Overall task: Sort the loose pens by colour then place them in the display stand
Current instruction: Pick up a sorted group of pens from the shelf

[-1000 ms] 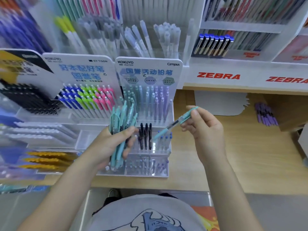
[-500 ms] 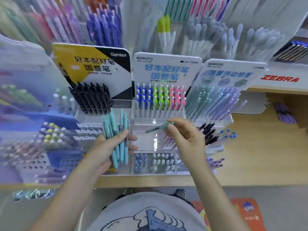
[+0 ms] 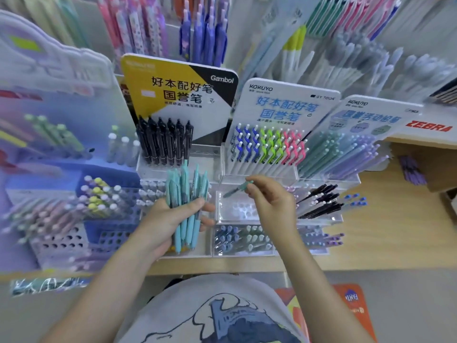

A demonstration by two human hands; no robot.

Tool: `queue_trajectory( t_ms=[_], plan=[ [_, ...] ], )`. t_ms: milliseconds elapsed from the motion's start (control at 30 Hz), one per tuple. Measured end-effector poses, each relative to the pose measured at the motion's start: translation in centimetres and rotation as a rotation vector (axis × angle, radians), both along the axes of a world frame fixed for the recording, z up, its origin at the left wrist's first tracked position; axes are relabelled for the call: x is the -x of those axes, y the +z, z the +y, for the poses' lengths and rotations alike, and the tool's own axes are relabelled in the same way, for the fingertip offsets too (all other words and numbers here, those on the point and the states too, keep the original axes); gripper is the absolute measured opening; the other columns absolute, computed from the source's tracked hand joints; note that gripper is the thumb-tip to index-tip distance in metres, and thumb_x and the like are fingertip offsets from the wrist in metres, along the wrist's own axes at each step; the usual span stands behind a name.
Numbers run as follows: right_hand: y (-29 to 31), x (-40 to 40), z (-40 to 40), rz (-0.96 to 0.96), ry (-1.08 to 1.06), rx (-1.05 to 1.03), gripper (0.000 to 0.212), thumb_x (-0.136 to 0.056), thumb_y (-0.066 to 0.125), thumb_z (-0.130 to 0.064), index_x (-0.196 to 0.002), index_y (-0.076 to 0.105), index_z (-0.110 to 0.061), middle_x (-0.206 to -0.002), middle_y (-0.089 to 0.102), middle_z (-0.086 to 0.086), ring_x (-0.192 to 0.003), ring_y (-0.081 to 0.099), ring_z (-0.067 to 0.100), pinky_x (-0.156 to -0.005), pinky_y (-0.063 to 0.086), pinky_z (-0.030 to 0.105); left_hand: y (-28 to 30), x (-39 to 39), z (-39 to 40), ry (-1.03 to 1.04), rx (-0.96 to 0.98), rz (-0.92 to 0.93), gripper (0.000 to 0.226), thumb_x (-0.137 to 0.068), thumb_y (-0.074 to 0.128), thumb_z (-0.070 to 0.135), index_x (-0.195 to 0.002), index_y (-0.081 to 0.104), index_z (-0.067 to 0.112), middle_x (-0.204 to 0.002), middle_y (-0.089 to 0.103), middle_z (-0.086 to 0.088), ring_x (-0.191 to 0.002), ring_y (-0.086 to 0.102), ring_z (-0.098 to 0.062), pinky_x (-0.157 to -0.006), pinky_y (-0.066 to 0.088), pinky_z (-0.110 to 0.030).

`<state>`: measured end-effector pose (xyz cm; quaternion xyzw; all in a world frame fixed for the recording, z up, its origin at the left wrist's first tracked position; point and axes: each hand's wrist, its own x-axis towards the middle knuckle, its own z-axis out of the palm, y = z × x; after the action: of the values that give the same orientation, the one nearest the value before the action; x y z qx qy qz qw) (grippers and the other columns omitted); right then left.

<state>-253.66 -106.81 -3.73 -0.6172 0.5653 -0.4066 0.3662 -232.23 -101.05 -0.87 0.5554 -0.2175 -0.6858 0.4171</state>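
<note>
At frame centre, the left hand [image 3: 170, 219] is clutching a slick teal bundle [image 3: 185, 206] while the right hand [image 3: 269, 204] is pinching one light, stiff pen [image 3: 237, 189] mid-barrel.

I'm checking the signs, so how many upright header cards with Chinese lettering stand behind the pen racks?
3, side by side: the yellow and black Gambol card on the left, the white Kokuyo card in the middle, the pale Kokuyo card on the right. The blurred boards further left can't be read.
</note>
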Motion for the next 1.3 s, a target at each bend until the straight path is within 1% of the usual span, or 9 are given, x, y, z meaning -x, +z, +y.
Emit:
queue_trajectory(
  t_ms=[167,300,467,600,667,800,933,1067,1300],
  plan=[
    [0.1,-0.4,0.0,0.088,0.040,0.043,0.018,-0.090,0.069,-0.009,-0.107,0.074,-0.016,-0.096,0.072,-0.005,-0.088,0.069,0.010,-0.083,0.057,0.033,0.2,0.0,0.0,0.031,0.025,0.037,0.048,-0.080,0.068,0.023,-0.114,0.063,-0.009,-0.085,0.074,-0.019,-0.063,0.071,-0.026,-0.051,0.057,-0.032],
    [-0.4,-1.5,-0.7,0.209,0.095,0.065,0.017,-0.089,0.070,-0.007,-0.104,0.075,-0.013,-0.092,0.068,-0.012,-0.085,0.065,0.006,-0.079,0.052,0.018,0.1,0.2,0.0,-0.010,0.043,0.014,0.026,-0.090,0.064,0.013,-0.107,0.066,-0.006,-0.082,0.076,-0.014,-0.062,0.072,-0.023,-0.051,0.056,-0.029],
    [-1.2,-2.6,-1.1,0.277,0.143,0.091,0.015,-0.090,0.069,-0.007,-0.103,0.075,-0.012,-0.095,0.071,0.000,-0.080,0.063,0.007,-0.077,0.051,0.019,-0.2,0.0,0.6,0.017,0.055,0.015,0.021,-0.089,0.066,0.013,-0.106,0.066,0.001,-0.098,0.076,-0.016,-0.079,0.075,-0.028,-0.068,0.062,-0.038],
    [-0.5,-2.6,-0.7,0.268,0.089,0.059,0.021,-0.091,0.069,-0.011,-0.111,0.072,-0.016,-0.096,0.070,0.000,-0.076,0.063,0.002,-0.072,0.052,0.020,0.0,0.1,0.8,0.019,0.048,0.035,0.027,-0.084,0.069,0.020,-0.106,0.067,0.004,-0.097,0.077,-0.014,-0.077,0.074,-0.028,-0.065,0.061,-0.037],
    [0.8,-2.6,0.2,0.146,0.015,0.030,0.017,-0.092,0.068,-0.012,-0.108,0.072,-0.017,-0.090,0.070,0.000,-0.070,0.064,0.006,-0.066,0.053,0.022,0.2,0.4,0.8,0.006,0.065,0.038,0.023,-0.085,0.068,0.018,-0.105,0.067,0.006,-0.096,0.077,-0.014,-0.076,0.074,-0.027,-0.065,0.061,-0.037],
    [4.2,-3.3,2.4,-0.341,0.069,-0.339,0.009,-0.091,0.068,-0.015,-0.094,0.074,-0.009,-0.075,0.071,0.003,-0.059,0.060,0.016,-0.055,0.050,0.026,0.2,1.2,0.8,-0.045,0.098,0.023,0.026,-0.081,0.070,0.021,-0.106,0.070,0.011,-0.093,0.077,-0.015,-0.071,0.072,-0.027,-0.071,0.061,-0.040],
    [4.5,-3.0,3.1,-0.349,0.134,-0.435,0.013,-0.088,0.071,-0.015,-0.093,0.072,-0.004,-0.059,0.062,-0.008,-0.056,0.052,0.010,-0.056,0.045,0.022,0.3,2.0,1.0,-0.121,0.100,0.005,0.034,-0.075,0.071,0.026,-0.106,0.071,0.011,-0.091,0.077,-0.013,-0.071,0.073,-0.027,-0.070,0.061,-0.038],
    [5.0,-2.4,3.3,-0.412,0.072,-0.440,0.003,-0.088,0.070,-0.010,-0.089,0.071,-0.007,-0.062,0.065,-0.002,-0.057,0.058,0.012,-0.057,0.047,0.023,0.3,2.2,1.1,-0.149,0.067,0.014,0.036,-0.079,0.068,0.030,-0.108,0.069,0.008,-0.094,0.077,-0.015,-0.073,0.073,-0.028,-0.071,0.061,-0.036],
    [6.7,0.6,2.0,-0.484,-0.167,-0.139,0.005,-0.090,0.067,-0.006,-0.095,0.068,-0.008,-0.076,0.073,0.008,-0.070,0.072,0.025,-0.062,0.057,0.027,0.6,0.6,1.3,-0.087,0.057,0.003,0.037,-0.082,0.064,0.038,-0.112,0.073,0.019,-0.082,0.073,-0.012,-0.055,0.062,-0.022,-0.055,0.055,-0.030]
  ],
)
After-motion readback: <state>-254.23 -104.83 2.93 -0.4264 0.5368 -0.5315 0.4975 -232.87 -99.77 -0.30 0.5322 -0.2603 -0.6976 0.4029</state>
